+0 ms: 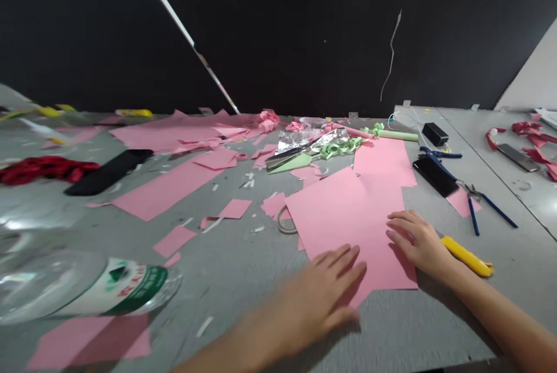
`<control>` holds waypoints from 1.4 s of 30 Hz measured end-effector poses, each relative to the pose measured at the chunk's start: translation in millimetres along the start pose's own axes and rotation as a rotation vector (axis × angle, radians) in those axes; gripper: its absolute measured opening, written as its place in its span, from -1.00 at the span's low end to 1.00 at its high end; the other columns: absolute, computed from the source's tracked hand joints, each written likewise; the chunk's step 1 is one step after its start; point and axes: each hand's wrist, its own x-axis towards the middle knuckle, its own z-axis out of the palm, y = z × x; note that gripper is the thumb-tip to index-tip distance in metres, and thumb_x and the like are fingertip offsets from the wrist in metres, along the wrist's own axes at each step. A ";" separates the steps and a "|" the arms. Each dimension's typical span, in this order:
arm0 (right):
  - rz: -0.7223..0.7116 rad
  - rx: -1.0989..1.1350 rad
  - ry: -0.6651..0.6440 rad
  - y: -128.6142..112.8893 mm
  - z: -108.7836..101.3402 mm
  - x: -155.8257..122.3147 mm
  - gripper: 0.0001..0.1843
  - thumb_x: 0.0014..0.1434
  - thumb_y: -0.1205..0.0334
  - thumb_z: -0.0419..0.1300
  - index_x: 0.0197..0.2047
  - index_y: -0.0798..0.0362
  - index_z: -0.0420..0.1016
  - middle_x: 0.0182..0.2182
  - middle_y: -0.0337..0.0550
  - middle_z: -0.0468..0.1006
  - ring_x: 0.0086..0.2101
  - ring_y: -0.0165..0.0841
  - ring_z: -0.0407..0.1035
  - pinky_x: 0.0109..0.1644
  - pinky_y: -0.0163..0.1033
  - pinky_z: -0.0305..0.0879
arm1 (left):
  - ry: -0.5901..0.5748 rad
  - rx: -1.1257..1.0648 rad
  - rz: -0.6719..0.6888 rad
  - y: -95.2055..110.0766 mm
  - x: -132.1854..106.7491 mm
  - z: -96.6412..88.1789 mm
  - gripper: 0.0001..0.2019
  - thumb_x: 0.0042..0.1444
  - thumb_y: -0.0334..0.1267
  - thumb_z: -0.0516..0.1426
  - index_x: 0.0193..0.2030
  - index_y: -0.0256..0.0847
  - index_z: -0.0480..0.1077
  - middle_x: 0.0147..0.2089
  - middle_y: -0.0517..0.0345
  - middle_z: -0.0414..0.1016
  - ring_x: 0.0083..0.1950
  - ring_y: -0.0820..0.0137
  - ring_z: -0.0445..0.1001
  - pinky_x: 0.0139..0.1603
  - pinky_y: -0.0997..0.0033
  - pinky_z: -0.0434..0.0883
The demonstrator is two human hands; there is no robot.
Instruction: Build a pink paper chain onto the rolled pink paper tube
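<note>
Two overlapping sheets of pink paper (pixel 348 210) lie on the grey table in front of me. My left hand (pixel 326 292) rests palm down over the lower left part of the paper, fingers spread, slightly blurred. On the right edge of the paper lies my right hand (pixel 415 239), its fingers stretched out and a little bent. Neither hand grips anything. A yellow-handled tool (pixel 469 257) lies partly hidden behind my right wrist. The end of a grey loop (pixel 285 223) sticks out from under the paper's left edge.
A clear plastic bottle (pixel 96 283) lies at the left. Scissors (pixel 289 155), foil and curled green paper (pixel 342 148) sit behind the sheets. To the right are a phone (pixel 435 174), blue-handled pliers (pixel 474 202) and a black box (pixel 435 134). Pink scraps (pixel 174 239) are scattered about.
</note>
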 end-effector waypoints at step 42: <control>0.036 -0.403 -0.136 23.4 -33.9 4.5 -0.65 0.42 0.30 0.23 0.23 0.01 0.61 0.20 0.06 0.62 0.15 0.01 0.44 0.20 0.13 0.36 | 0.201 0.159 -0.084 -80.1 8.5 -11.6 -0.40 0.39 0.22 0.18 0.37 -0.13 0.46 0.28 -0.15 0.50 0.31 -0.09 0.44 0.40 -0.17 0.30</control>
